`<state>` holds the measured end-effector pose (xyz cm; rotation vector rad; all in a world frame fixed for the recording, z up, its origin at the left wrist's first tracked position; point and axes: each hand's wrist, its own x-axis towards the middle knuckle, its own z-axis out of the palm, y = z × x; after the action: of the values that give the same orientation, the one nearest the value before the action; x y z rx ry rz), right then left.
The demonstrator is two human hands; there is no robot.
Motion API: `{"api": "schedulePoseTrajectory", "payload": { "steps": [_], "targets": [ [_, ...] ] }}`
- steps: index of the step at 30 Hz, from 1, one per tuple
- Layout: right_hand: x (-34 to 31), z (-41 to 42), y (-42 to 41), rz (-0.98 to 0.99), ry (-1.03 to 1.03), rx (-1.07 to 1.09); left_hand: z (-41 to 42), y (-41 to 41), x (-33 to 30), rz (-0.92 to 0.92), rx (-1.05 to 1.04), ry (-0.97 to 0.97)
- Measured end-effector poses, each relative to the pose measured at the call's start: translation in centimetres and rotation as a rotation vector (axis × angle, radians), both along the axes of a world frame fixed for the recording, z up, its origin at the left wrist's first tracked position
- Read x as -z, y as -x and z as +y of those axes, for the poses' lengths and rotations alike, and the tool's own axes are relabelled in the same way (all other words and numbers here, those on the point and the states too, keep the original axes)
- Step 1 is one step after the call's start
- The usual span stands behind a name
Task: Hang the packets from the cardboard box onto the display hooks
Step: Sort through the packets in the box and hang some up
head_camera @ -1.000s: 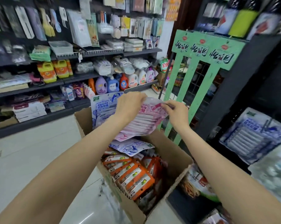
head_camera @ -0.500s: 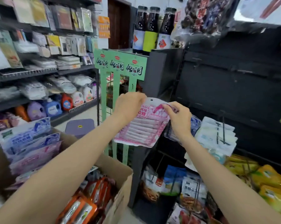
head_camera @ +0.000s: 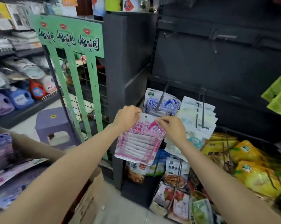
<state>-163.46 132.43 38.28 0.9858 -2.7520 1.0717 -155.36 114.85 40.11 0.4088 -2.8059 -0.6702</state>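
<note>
A pink and white packet (head_camera: 139, 141) hangs from both my hands in front of the dark display rack. My left hand (head_camera: 126, 118) pinches its top left corner and my right hand (head_camera: 173, 128) pinches its top right corner. The hang hole at its top edge shows between my hands. Just behind it, a blue packet (head_camera: 164, 104) hangs on a display hook (head_camera: 162, 96). White packets (head_camera: 199, 113) hang on the hook to the right. The cardboard box (head_camera: 89, 202) stands at lower left with blue and pink packets (head_camera: 4, 159) in it.
A green floor stand (head_camera: 72, 50) with a wire grid rises left of the rack. A purple stool (head_camera: 53, 125) sits behind the box. Yellow bags (head_camera: 249, 160) and snack packs (head_camera: 177, 172) hang lower right. Bare hooks (head_camera: 223, 37) stick out higher on the dark panel.
The view has swung right from the box to the display rack. Both hands have carried the pink packet along and now hold it upright close to the hook with the blue packet.
</note>
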Motion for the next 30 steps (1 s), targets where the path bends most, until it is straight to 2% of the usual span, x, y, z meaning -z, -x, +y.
{"api": "schedulePoseTrajectory", "payload": {
  "steps": [6, 14, 17, 25, 30],
  "targets": [
    [0.5, 0.2, 3.1, 0.007, -0.068, 0.1, 0.4, 4.1, 1.8, 0.038, -0.024, -0.196],
    [-0.1, -1.3, 6.2, 0.05, -0.315, 0.101, 0.2, 7.7, 3.1, -0.033, -0.087, -0.225],
    [0.1, -0.4, 6.6, 0.101, -0.321, 0.066, -0.1, 7.7, 3.6, -0.01, -0.043, -0.242],
    [-0.2, 0.1, 6.6, 0.112, -0.173, 0.047, -0.3, 7.7, 3.3, 0.064, 0.034, -0.11],
    [-0.4, -0.8, 6.5, 0.148, -0.294, 0.074, 0.1, 8.2, 3.3, 0.02, -0.025, -0.03]
  ]
}}
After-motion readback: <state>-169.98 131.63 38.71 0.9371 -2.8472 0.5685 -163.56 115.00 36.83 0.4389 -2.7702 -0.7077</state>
